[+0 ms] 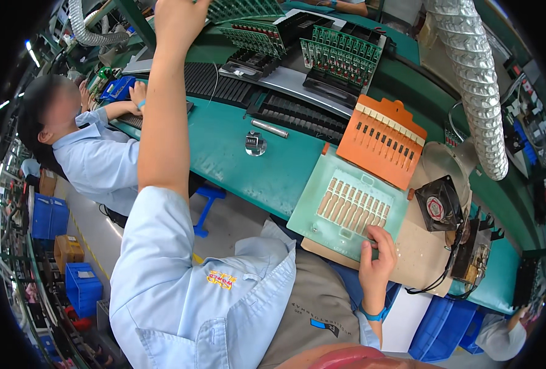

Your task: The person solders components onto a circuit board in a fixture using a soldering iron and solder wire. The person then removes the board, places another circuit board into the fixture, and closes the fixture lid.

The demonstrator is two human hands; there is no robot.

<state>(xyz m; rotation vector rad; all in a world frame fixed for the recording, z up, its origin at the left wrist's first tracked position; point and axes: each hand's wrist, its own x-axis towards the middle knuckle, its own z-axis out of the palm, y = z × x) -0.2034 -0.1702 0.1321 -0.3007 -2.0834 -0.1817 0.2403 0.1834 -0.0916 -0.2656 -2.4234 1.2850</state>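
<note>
A green surface (227,157) runs along the workplace, a silver ribbed duct (479,92) hanging over its right side. On it, toward the right, lies a pale green frame (306,215) with a row of brown slots; an orange panel (380,144), carrying small dark parts, adjoins its far edge. Beyond stands an upright circuit board (341,56). The left hand (179,24) reaches to a second board (245,8) at the upper edge; cropping leaves me unable to tell whether its fingers grip. The right hand (378,253) touches the frame's near edge, fingers loosely bent, unclenched. Left of the frame lie a metal rod (270,128) and, smaller, a clear block (255,144).
</note>
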